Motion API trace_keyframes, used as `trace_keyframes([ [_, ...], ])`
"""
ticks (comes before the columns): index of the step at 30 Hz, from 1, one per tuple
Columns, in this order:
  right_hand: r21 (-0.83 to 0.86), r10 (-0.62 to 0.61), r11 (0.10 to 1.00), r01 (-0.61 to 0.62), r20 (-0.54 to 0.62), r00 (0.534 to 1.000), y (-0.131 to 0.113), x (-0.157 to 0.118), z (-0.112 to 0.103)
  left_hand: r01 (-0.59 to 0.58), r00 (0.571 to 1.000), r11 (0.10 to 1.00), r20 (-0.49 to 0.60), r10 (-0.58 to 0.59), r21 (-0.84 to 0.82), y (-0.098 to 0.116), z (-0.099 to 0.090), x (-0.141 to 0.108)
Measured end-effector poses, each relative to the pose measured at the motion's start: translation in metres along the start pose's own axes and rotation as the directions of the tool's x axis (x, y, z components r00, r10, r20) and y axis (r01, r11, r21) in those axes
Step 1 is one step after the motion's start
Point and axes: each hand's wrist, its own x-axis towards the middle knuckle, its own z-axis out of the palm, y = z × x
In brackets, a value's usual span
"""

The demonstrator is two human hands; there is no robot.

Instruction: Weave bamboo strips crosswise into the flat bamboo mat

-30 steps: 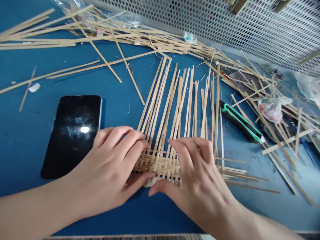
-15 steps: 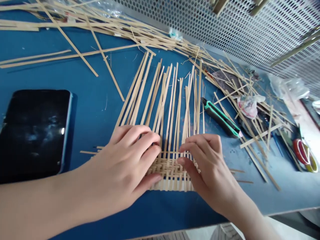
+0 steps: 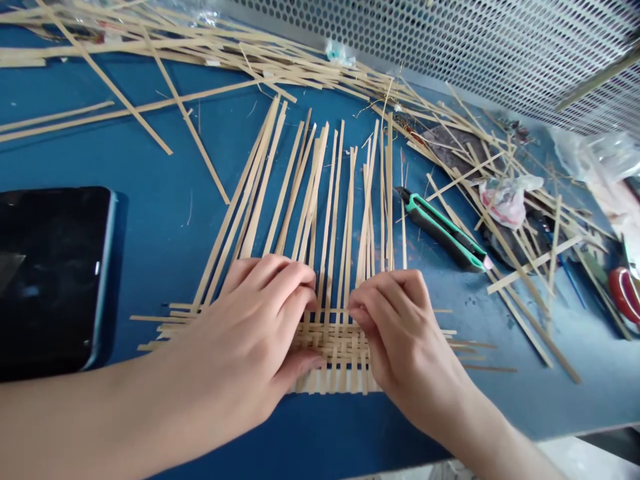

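A partly woven mat of pale thin strips lies near the table's front edge, its long upright strips fanning away to the back. Across its left part rests my left hand, fingers curled on the strips and thumb lying on the weave. At the right part, my right hand has thumb and fingertips pinched together at the top crosswise strip. The left fingertips are partly hidden behind the knuckles. Ends of crosswise strips stick out on both sides of the hands.
A tablet lies at the left. Right of the upright strips is a green and black cutter. Loose strips pile along the back by a perforated metal panel. Red-handled scissors are at the far right.
My right thumb and fingers have closed together at the mat. The view has shifted, so the tablet sits further left and the cutter slightly further right.
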Motion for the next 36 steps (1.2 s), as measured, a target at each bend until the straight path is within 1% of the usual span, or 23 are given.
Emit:
trace_keyframes([
  [3, -0.006, 0.011, 1.000, -0.011, 0.000, 1.000, -0.001, -0.001, 0.000, -0.021, 1.000, 1.000, 0.006, 0.021, 0.007, 0.000, 0.000, 0.001],
  [9, 0.008, 0.014, 1.000, -0.014, -0.004, 1.000, -0.003, 0.000, 0.002, -0.016, 1.000, 1.000, -0.006, 0.016, -0.004, 0.001, 0.004, 0.001],
  [13, 0.045, 0.055, 0.997, -0.055, -0.010, 0.998, -0.003, 0.000, -0.004, 0.001, 1.000, 1.000, -0.004, -0.001, -0.026, 0.001, 0.004, 0.001],
  [15, 0.059, 0.100, 0.994, -0.097, -0.067, 0.993, 0.000, -0.002, -0.011, 0.021, 1.000, 0.999, 0.007, -0.021, -0.037, 0.002, 0.003, 0.001],
  [17, 0.024, 0.146, 0.989, -0.144, -0.116, 0.982, 0.007, -0.006, -0.018, 0.045, 0.999, 0.999, 0.015, -0.045, -0.025, 0.004, 0.001, 0.001],
  [18, -0.004, 0.160, 0.987, -0.162, -0.117, 0.980, 0.012, -0.009, -0.021, 0.061, 0.998, 0.998, 0.015, -0.061, -0.008, 0.005, 0.000, 0.001],
  [20, -0.031, 0.180, 0.983, -0.183, -0.062, 0.982, 0.021, -0.014, -0.026, 0.060, 0.998, 0.998, 0.002, -0.060, 0.028, 0.006, -0.001, 0.000],
  [22, -0.002, 0.181, 0.984, -0.181, -0.002, 0.984, 0.028, -0.018, -0.028, 0.039, 0.999, 0.998, -0.034, -0.037, 0.057, 0.006, -0.001, -0.001],
  [24, 0.033, 0.164, 0.986, -0.165, 0.015, 0.986, 0.032, -0.021, -0.027, 0.011, 0.998, 0.997, -0.066, -0.006, 0.072, 0.004, 0.001, -0.002],
  [29, 0.033, 0.123, 0.992, -0.122, -0.008, 0.992, 0.033, -0.023, -0.026, -0.017, 0.994, 0.992, -0.103, 0.030, 0.128, 0.000, 0.007, 0.000],
  [36, 0.039, 0.118, 0.992, -0.116, -0.049, 0.992, 0.028, -0.023, -0.024, 0.024, 0.997, 0.997, -0.074, -0.019, 0.073, -0.001, 0.010, 0.002],
])
